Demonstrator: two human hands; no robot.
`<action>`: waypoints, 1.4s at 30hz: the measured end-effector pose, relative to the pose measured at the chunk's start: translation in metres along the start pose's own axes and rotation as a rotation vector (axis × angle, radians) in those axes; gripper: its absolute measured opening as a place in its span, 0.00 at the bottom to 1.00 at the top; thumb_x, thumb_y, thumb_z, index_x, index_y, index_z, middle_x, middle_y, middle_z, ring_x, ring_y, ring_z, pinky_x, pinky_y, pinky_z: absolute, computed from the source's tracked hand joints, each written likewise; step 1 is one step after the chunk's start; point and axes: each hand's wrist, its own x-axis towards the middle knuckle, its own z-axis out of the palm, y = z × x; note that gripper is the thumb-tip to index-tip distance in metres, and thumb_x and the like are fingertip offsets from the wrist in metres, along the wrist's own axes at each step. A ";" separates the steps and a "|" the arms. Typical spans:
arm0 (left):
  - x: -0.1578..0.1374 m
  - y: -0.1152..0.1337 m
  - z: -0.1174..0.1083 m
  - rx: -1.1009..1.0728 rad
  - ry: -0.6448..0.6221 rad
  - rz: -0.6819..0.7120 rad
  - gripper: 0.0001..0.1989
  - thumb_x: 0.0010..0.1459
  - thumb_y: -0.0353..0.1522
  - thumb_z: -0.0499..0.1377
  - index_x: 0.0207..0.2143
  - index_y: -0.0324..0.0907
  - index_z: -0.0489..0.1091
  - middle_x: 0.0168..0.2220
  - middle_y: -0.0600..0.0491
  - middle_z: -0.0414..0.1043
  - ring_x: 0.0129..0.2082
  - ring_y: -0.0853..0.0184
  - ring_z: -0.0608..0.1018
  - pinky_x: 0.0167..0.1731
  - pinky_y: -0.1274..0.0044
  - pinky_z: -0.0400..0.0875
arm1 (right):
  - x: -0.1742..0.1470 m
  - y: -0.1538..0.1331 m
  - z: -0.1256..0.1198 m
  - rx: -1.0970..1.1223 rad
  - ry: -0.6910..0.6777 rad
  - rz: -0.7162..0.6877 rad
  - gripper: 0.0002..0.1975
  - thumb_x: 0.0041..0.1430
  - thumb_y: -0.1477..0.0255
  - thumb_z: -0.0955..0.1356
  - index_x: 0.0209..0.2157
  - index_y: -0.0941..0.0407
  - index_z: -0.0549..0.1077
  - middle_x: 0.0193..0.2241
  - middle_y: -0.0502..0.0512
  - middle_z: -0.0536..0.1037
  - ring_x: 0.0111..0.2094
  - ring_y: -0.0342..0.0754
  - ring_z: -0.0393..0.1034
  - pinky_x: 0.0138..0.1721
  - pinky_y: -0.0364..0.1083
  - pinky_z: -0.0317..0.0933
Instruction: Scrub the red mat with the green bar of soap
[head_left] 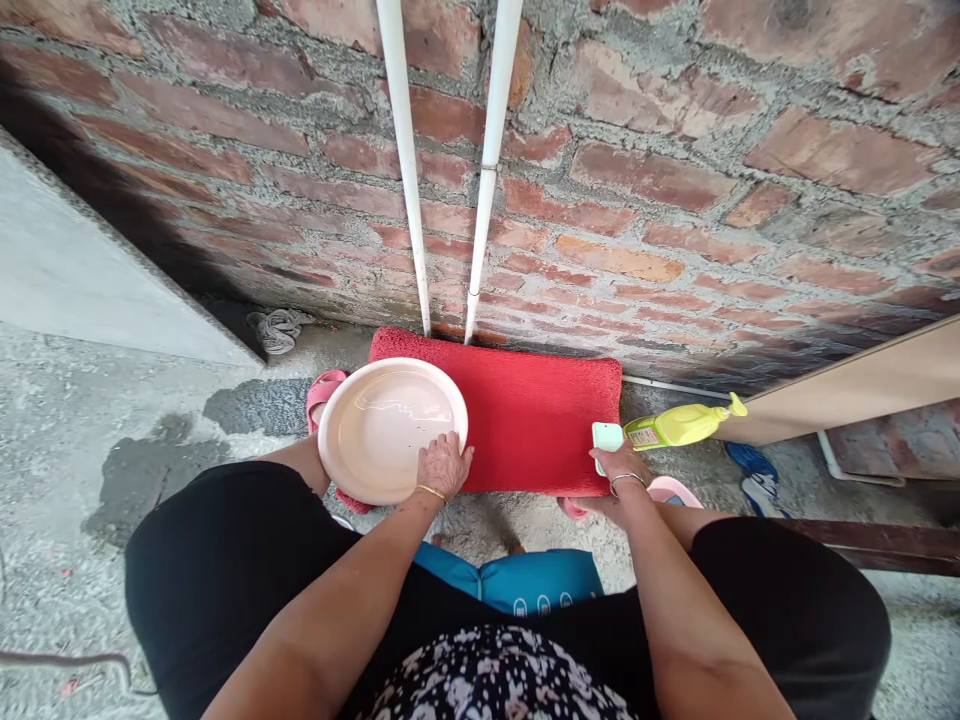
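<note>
A round pale pink basin [349, 480] with clear water in it stands on the left part of a red mat [536, 420]. My left hand [444, 466] is at the basin's near right rim, fingers over the inner side and thumb outside. At the mat's right end, my right hand [624, 464] holds a mint-green flat plastic piece [607, 436] with a small hole near its top; its underside is hidden. Just beyond that hand, a yellow-green pump bottle [679, 425] lies tilted, its nozzle pointing right.
Two white pipes [409, 150] run down the brick wall [637, 180] behind the mat. A pale board [862, 385] leans at the right, near blue-and-white shoes [757, 480]. Coiled rope [279, 328] lies by a grey slab [97, 250]. The concrete floor has wet patches [157, 470].
</note>
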 end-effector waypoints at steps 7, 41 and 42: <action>0.002 0.003 0.000 0.034 -0.014 -0.027 0.21 0.60 0.45 0.43 0.45 0.39 0.62 0.42 0.43 0.68 0.44 0.59 0.71 0.43 0.67 0.62 | -0.043 -0.107 0.012 0.050 -0.053 -0.370 0.40 0.47 0.55 0.68 0.58 0.51 0.51 0.45 0.58 0.72 0.44 0.53 0.69 0.40 0.47 0.59; 0.007 0.000 0.009 0.015 -0.004 -0.029 0.14 0.55 0.34 0.49 0.44 0.39 0.61 0.41 0.45 0.66 0.41 0.60 0.70 0.41 0.66 0.61 | -0.042 -0.199 0.017 -0.100 -0.055 -0.608 0.33 0.46 0.58 0.69 0.54 0.50 0.57 0.45 0.57 0.70 0.45 0.53 0.67 0.44 0.50 0.56; 0.007 0.000 0.009 0.015 -0.009 -0.029 0.14 0.55 0.34 0.49 0.44 0.39 0.61 0.41 0.45 0.66 0.42 0.60 0.70 0.41 0.67 0.61 | -0.033 -0.185 0.013 -0.091 -0.048 -0.567 0.33 0.46 0.58 0.69 0.54 0.50 0.58 0.45 0.57 0.70 0.45 0.53 0.67 0.44 0.50 0.56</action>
